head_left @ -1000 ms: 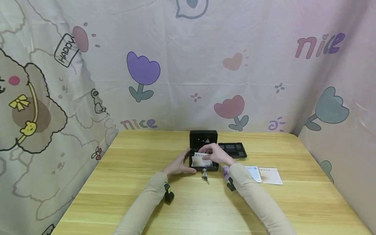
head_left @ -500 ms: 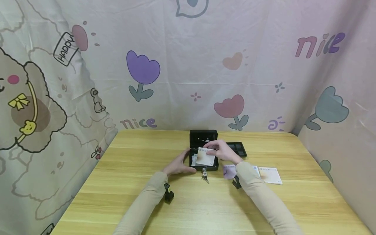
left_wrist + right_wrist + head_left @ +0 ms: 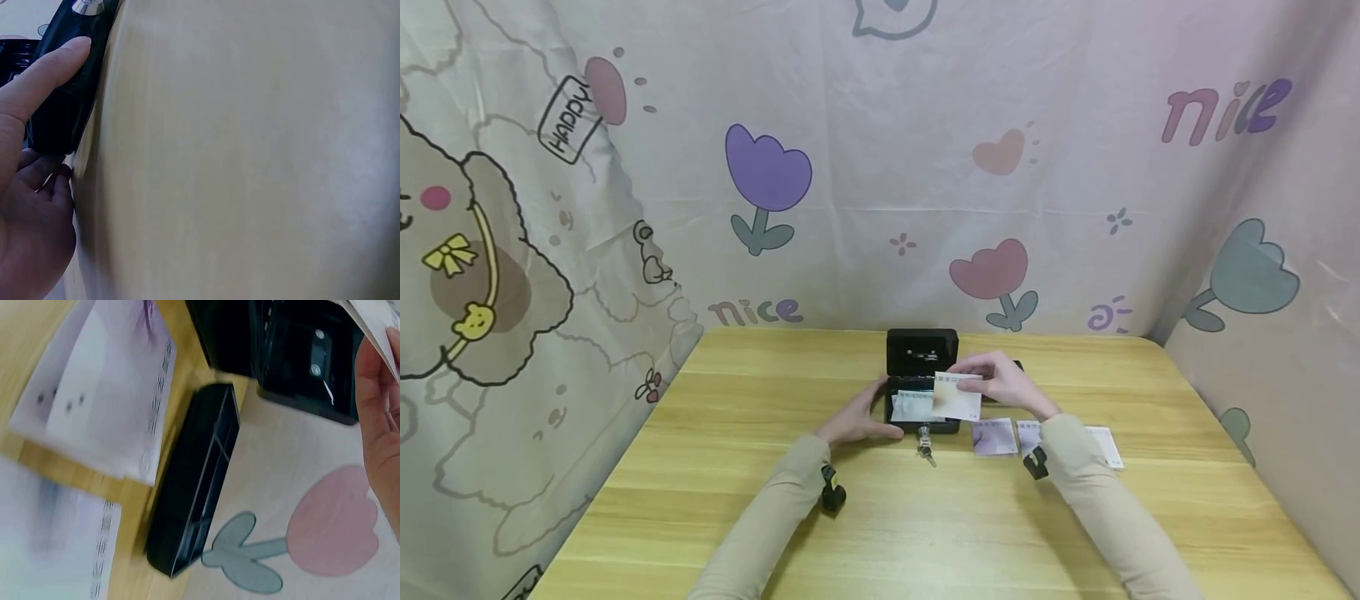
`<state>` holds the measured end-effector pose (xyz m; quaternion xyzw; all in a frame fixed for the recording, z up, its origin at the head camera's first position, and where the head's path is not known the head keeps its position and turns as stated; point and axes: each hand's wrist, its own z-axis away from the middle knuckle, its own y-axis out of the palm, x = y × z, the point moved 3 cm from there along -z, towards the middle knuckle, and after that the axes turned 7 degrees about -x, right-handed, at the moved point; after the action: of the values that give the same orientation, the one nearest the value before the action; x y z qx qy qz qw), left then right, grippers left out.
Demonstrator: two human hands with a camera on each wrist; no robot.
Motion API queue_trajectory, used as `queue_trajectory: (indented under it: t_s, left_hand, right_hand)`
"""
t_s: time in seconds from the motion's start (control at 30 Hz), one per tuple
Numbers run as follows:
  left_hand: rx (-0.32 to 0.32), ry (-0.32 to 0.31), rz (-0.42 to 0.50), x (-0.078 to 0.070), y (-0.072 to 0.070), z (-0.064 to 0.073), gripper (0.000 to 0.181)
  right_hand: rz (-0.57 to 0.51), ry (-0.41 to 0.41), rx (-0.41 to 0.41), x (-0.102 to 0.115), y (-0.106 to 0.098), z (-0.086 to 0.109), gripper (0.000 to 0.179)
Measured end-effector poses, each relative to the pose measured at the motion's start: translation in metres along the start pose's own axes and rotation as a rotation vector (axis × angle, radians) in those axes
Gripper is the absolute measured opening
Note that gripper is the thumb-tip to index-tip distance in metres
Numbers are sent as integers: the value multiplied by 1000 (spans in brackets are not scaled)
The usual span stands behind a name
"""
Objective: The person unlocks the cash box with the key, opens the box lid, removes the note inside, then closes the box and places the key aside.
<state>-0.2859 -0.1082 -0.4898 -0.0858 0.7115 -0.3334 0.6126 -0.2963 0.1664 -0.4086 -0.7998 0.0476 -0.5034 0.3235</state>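
A small black cash box point(image 3: 904, 429) stands on the table with its lid point(image 3: 922, 353) raised. My left hand point(image 3: 854, 420) grips the box's left front corner; in the left wrist view the thumb point(image 3: 53, 72) lies on the front wall, with the other fingers at its side. Just above the box's right side, my right hand point(image 3: 1009, 385) pinches a pale printed card point(image 3: 957, 398) between thumb and fingers. Other pale cards point(image 3: 912, 406) lie inside the box. From the lock at the front hangs a bunch of keys point(image 3: 927, 448).
Right of the box lie a purple card point(image 3: 994, 437) and more pale cards point(image 3: 1105, 446), partly hidden by the right sleeve point(image 3: 1086, 458). A black divided tray point(image 3: 194, 481) sits behind the right hand. A patterned cloth point(image 3: 850, 167) hangs behind the table.
My right hand has lifted the pale card from inside the box and carried it rightward to the box's right side. The left hand has stayed on the box.
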Motion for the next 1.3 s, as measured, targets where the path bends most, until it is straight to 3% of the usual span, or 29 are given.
queue_trajectory:
  t_s: [0.17, 0.37, 0.6, 0.83, 1.3]
  left_hand:
    - [2, 1, -7, -1, 0, 0, 114]
    - [-2, 12, -20, 2, 1, -1, 115]
    - [-1, 15, -6, 1, 3, -1, 115]
    - [2, 4, -8, 0, 1, -1, 115]
    - [-4, 5, 1, 2, 0, -1, 115]
  right_hand:
    - [-29, -5, -17, -3, -13, 10, 25]
    - [-64, 69, -58, -9, -29, 25, 30]
    - [-114, 177, -159, -17, -51, 47, 37]
    - [-154, 187, -240, -27, -74, 66, 34]
    - [-54, 267, -299, -46, -109, 96, 35]
